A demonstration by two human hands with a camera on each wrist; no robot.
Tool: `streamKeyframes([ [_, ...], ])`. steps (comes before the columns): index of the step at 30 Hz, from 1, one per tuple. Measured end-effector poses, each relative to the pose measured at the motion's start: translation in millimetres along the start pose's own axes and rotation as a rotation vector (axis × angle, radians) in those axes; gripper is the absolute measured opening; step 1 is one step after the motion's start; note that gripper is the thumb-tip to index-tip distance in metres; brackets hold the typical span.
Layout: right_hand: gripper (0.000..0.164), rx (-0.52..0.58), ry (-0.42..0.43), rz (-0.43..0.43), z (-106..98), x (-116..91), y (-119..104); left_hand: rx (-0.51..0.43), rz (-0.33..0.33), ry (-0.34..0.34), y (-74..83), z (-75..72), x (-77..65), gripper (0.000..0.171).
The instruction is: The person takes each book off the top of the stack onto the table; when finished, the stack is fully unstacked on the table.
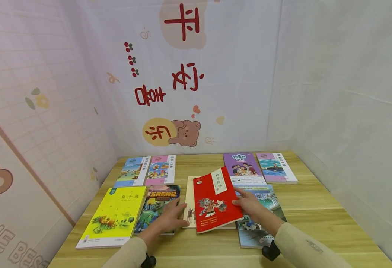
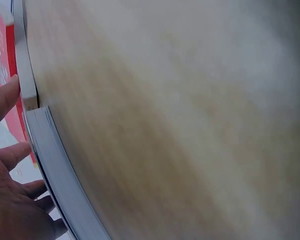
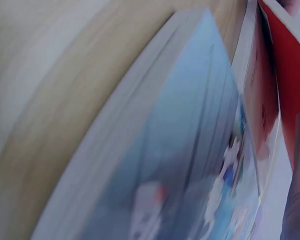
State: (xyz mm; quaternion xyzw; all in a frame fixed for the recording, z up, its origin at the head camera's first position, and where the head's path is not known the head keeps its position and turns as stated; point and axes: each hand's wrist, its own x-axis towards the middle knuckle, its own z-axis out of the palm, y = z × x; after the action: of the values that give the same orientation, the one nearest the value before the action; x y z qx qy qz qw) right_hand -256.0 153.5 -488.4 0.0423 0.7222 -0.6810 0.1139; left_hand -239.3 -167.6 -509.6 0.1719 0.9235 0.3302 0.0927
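Note:
A red book [image 1: 212, 199] lies tilted over a cream book [image 1: 190, 201], its right side raised. My right hand [image 1: 251, 204] grips the red book by its right edge; in the right wrist view the red cover [image 3: 290, 65] stands up at an angle beside the fingers. My left hand [image 1: 171, 216] is spread over the right side of a dark green cartoon book [image 1: 147, 212], its thumb and fingertips at the cream book's left edge. The left wrist view shows those fingers [image 2: 12, 155] stretched out. A blue-green book [image 1: 257, 230] lies under my right forearm.
At the left front lies a yellow book [image 1: 115, 216]. Behind it are a blue book [image 1: 132, 173] and a pink book [image 1: 160, 171]. A purple book [image 1: 242, 169] and a pink-and-blue book [image 1: 276, 167] lie at the back right. White cloth walls [image 1: 343, 111] surround the wooden table [image 1: 330, 223].

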Motion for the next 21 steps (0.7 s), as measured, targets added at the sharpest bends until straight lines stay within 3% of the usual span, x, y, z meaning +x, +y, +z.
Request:
streamKeyframes([
  [5, 0.064, 0.017, -0.017, -0.008, -16.2, -6.6, 0.5, 0.033, 0.000, -0.010, -1.8, 0.1, 1.6, 0.068],
  [9, 0.066, 0.049, -0.019, -0.006, -33.1, -13.1, -3.1, 0.024, 0.051, -0.001, 3.6, 0.2, 5.6, 0.067],
  [13, 0.068, 0.067, -0.028, -0.016, -52.8, -19.3, -6.4, -0.032, 0.093, -0.014, 7.6, 1.4, 10.7, 0.065],
  [21, 0.072, 0.045, -0.044, -0.046, -94.8, -29.8, -5.6, -0.112, 0.094, -0.060, 2.8, 0.9, 12.9, 0.065],
])
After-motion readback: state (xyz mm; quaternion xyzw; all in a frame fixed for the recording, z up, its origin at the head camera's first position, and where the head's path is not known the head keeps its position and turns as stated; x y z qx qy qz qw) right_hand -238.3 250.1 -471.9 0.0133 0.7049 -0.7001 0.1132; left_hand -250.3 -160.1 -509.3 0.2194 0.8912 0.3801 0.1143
